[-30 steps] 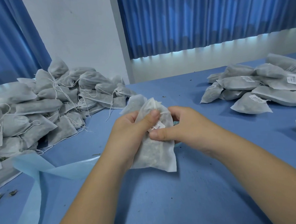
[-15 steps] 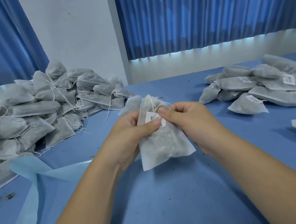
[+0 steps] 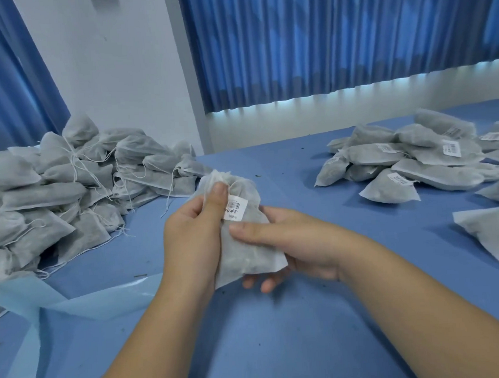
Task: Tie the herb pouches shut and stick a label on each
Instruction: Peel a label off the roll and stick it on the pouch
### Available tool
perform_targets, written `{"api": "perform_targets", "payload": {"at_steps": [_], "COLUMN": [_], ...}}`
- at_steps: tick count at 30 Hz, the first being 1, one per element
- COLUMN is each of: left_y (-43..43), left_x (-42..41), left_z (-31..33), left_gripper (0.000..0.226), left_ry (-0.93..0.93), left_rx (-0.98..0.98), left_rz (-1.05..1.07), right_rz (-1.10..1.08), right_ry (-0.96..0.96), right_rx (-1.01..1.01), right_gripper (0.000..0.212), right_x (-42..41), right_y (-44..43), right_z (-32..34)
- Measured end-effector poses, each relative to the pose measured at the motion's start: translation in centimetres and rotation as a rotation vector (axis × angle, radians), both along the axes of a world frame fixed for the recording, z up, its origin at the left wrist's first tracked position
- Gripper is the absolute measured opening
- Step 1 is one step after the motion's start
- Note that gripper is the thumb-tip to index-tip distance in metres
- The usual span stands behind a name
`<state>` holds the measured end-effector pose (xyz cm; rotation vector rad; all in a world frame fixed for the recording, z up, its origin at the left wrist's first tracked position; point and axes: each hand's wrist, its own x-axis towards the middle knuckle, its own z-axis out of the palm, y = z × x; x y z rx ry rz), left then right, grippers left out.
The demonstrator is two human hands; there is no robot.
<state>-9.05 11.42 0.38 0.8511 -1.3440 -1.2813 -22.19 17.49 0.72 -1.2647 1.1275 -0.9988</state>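
In the head view my left hand (image 3: 191,241) grips the herb pouch (image 3: 247,254) near its gathered neck, thumb pressed beside the barcode label (image 3: 235,208). My right hand (image 3: 297,244) cups its lower half, thumb across the front, fingers curled beneath. I hold it above the blue table (image 3: 279,331), between a stringy pile (image 3: 69,184) and a labelled pile (image 3: 414,157).

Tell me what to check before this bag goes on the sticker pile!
1. The label is stuck on the pouch: ok.
2. Pouch neck tied shut: cannot tell, the left hand hides any knot.
3. The right hand supports the pouch from beneath: ok.
4. The labelled pile lies on the table's right side: ok.
5. The label pressed flat all over: cannot tell.
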Motion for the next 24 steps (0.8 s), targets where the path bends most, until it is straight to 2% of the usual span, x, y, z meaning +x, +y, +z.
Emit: {"api": "perform_targets", "payload": {"at_steps": [3, 5, 8, 13, 16, 18, 19, 21, 24], "left_y": [0.1, 0.2, 0.3, 1.8, 3.1, 3.9, 4.2, 4.3, 4.0], "left_x": [-1.2, -2.4, -4.4, -8.5, -11.1, -12.6, -13.2, -13.8, -13.2], "left_z": [-0.1, -0.2, -0.6, -0.1, 0.5, 1.1, 1.4, 1.7, 1.6], "left_gripper": [0.038, 0.033, 0.030, 0.015, 0.015, 0.013, 0.012, 0.011, 0.010], "left_ry": [0.024, 0.111, 0.145, 0.280, 0.343, 0.376, 0.383, 0.356, 0.287], "left_rx": [0.069, 0.163, 0.229, 0.404, 0.467, 0.476, 0.473, 0.459, 0.443], "left_rz": [-0.004, -0.128, -0.237, -0.328, -0.389, -0.412, -0.419, -0.420, -0.412], "right_rz": [0.000, -0.117, -0.303, -0.547, -0.645, -0.708, -0.736, -0.808, -0.870], "right_ry": [-0.075, -0.134, -0.261, -0.465, -0.716, -0.942, -0.994, -0.963, -0.762], "right_rx": [-0.003, 0.006, 0.037, 0.037, -0.185, -0.341, -0.368, -0.305, -0.089], "right_gripper": [0.024, 0.025, 0.030, 0.017, 0.007, 0.013, 0.015, 0.019, 0.016], "right_x": [-0.9, -1.8, -4.1, -9.1, -12.3, -14.3, -15.1, -15.9, -15.7], "right_y": [1.2, 1.9, 3.1, 5.0, 5.7, 6.1, 6.2, 6.3, 5.7], "right_z": [-0.1, -0.2, -0.4, 0.2, 2.2, 3.3, 3.5, 3.1, 1.5]}}
